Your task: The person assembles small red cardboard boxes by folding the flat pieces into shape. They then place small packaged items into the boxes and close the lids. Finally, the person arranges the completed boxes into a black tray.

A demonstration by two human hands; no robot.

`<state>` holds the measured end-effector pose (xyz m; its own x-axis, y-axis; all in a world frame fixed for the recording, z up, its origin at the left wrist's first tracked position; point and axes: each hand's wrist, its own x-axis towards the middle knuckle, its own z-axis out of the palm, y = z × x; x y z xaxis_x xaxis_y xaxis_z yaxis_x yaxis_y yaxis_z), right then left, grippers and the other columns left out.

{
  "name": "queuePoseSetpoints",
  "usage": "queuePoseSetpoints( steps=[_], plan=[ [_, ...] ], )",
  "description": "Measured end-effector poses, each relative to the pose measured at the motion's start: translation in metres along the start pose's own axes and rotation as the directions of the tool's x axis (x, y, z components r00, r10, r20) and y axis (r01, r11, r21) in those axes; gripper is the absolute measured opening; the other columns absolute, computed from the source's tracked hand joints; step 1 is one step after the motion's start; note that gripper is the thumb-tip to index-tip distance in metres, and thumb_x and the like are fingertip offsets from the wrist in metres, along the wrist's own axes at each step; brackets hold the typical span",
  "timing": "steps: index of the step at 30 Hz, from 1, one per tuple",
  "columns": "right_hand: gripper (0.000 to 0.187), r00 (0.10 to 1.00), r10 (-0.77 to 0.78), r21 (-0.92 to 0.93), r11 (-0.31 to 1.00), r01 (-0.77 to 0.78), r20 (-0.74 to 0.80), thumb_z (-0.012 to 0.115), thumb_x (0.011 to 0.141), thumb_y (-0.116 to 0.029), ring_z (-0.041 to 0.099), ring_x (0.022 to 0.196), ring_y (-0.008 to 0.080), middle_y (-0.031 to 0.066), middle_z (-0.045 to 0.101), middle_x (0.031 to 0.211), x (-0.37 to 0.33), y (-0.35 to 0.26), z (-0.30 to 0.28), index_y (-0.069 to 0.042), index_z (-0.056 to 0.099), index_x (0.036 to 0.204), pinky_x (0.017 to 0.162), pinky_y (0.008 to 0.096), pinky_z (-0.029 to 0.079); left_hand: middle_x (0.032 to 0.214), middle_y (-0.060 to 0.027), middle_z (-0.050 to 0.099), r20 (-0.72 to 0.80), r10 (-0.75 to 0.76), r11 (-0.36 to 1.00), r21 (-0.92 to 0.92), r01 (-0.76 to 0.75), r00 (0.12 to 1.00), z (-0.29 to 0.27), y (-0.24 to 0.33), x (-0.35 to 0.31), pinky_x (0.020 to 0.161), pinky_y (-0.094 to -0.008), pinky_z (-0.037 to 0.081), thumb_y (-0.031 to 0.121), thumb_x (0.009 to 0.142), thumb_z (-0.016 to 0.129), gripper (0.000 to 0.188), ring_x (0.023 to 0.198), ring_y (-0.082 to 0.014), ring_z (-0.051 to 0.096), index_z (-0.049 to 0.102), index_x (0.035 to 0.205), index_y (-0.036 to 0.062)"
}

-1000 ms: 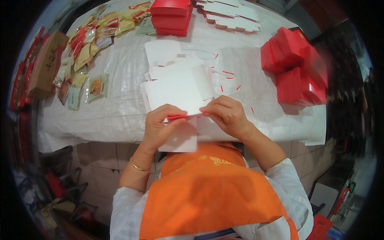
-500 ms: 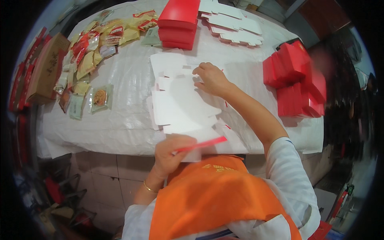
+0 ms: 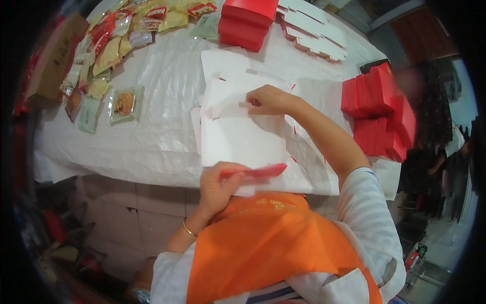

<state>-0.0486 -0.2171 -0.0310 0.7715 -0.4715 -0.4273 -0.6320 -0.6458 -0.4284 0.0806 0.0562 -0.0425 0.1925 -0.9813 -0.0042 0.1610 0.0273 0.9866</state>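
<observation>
- From the worn head camera, the right hand (image 3: 271,100) had moved from beside the left hand (image 3: 220,187) a second earlier to farther over the white card (image 3: 243,142).
- The left hand had a red strip (image 3: 266,172) grasped between thumb and fingers, its free end pointing right; I couldn't tell whether it was joined to the card.
- The right hand's fingers were curled inward; I couldn't tell whether they pinched anything.
- The white card lay on the covered table (image 3: 162,152), just beyond the left hand and partly under the right.
- Right of the right hand were small red slivers (image 3: 294,130) and, farther off, piled red boxes (image 3: 374,96).
- Beyond the right hand stood a red box stack (image 3: 246,25), with flat white cartons (image 3: 316,30) to its right.
- Well left of both hands lay a round pastry in a clear packet (image 3: 124,104), near other wrapped packets (image 3: 111,55).
</observation>
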Motion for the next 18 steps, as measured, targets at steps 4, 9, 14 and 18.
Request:
queuePoseSetpoints(
  steps=[4, 9, 14, 18],
  plan=[
    [0.030, 0.987, -0.157, 0.069, 0.985, 0.155, 0.019, 0.058, 0.092, -0.022, 0.064, 0.091, 0.0339, 0.0186, 0.068, 0.095, -0.026, -0.012, 0.007, 0.001, 0.064, 0.111, 0.082, 0.0404, 0.050, 0.094, -0.0052, 0.069, -0.058, -0.212, 0.967, -0.155, 0.201, 0.975, 0.005, -0.004, 0.010, 0.078, -0.0250, 0.052, 0.004, 0.095, 0.063, 0.010, 0.086, -0.0088, 0.062, 0.065, 0.103, -0.0019],
    [0.033, 0.982, -0.180, 0.399, 0.906, 0.142, 0.060, 0.049, 0.102, -0.022, 0.065, 0.094, 0.0298, 0.0184, 0.069, 0.100, -0.067, -0.050, 0.005, 0.000, 0.064, 0.122, 0.085, 0.0378, 0.050, 0.103, -0.0060, 0.065, 0.000, -0.301, 0.881, -0.384, 0.278, 0.954, 0.009, -0.001, 0.007, 0.083, -0.0247, 0.050, 0.000, 0.099, 0.053, 0.021, 0.091, -0.0088, 0.060, 0.056, 0.120, -0.0003],
    [0.033, 0.997, -0.073, 0.408, 0.911, 0.058, 0.021, 0.049, 0.102, -0.020, 0.066, 0.094, 0.0271, 0.0166, 0.070, 0.100, -0.089, -0.072, 0.012, -0.002, 0.063, 0.126, 0.082, 0.0354, 0.051, 0.117, -0.0085, 0.061, 0.014, -0.253, 0.925, -0.288, 0.246, 0.967, 0.009, 0.014, 0.000, 0.088, -0.0251, 0.049, -0.002, 0.097, 0.054, 0.029, 0.102, -0.0100, 0.059, 0.053, 0.126, -0.0009],
    [0.028, 0.993, -0.063, 0.463, 0.881, 0.101, -0.097, 0.054, 0.099, -0.011, 0.067, 0.095, 0.0234, 0.0143, 0.069, 0.107, -0.111, -0.090, 0.017, -0.003, 0.065, 0.123, 0.080, 0.0313, 0.053, 0.118, -0.0080, 0.060, 0.005, -0.215, 0.968, -0.134, 0.214, 0.977, 0.005, 0.012, -0.009, 0.091, -0.0255, 0.049, -0.003, 0.096, 0.055, 0.029, 0.106, -0.0110, 0.058, 0.053, 0.125, -0.0015]
  ],
)
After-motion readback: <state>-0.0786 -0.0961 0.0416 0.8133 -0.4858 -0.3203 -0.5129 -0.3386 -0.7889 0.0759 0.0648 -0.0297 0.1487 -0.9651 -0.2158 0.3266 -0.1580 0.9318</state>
